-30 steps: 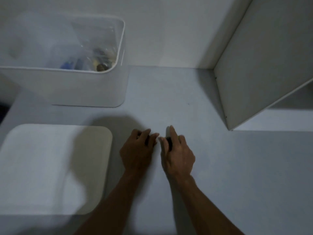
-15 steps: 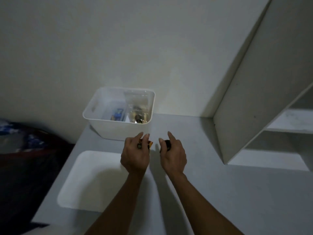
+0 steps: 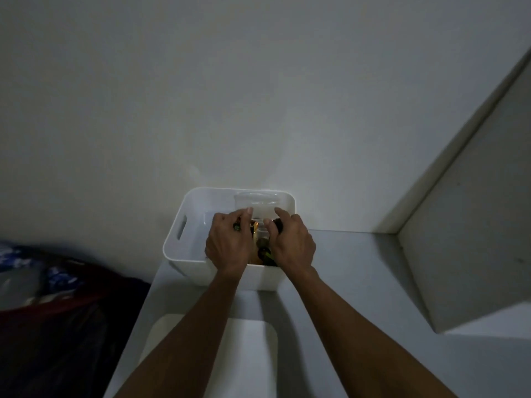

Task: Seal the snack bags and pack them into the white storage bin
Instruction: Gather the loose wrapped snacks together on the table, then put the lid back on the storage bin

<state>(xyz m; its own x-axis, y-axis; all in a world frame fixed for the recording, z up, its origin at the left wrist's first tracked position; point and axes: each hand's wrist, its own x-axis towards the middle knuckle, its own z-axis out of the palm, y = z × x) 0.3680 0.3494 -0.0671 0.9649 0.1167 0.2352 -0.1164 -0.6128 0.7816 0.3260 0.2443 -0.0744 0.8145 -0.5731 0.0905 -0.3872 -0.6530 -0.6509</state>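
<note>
The white storage bin (image 3: 184,251) stands against the wall at the back of the grey table. My left hand (image 3: 228,242) and my right hand (image 3: 291,242) are side by side over the bin's open top, each pinching one end of a small clear snack bag (image 3: 260,229) with dark and orange contents. The bag hangs between my hands, inside the bin's rim. Another clear bag (image 3: 255,202) leans upright against the bin's back wall. Most of the held bag is hidden by my fingers.
A white lid or tray (image 3: 253,357) lies flat on the table under my forearms. A white shelf unit (image 3: 465,254) rises at the right. Dark fabric and a blue-patterned item (image 3: 43,282) lie left of the table edge.
Both hands lifted the small snack bag off the table and carried it forward over the bin. The camera tilted up, so the wall fills the top.
</note>
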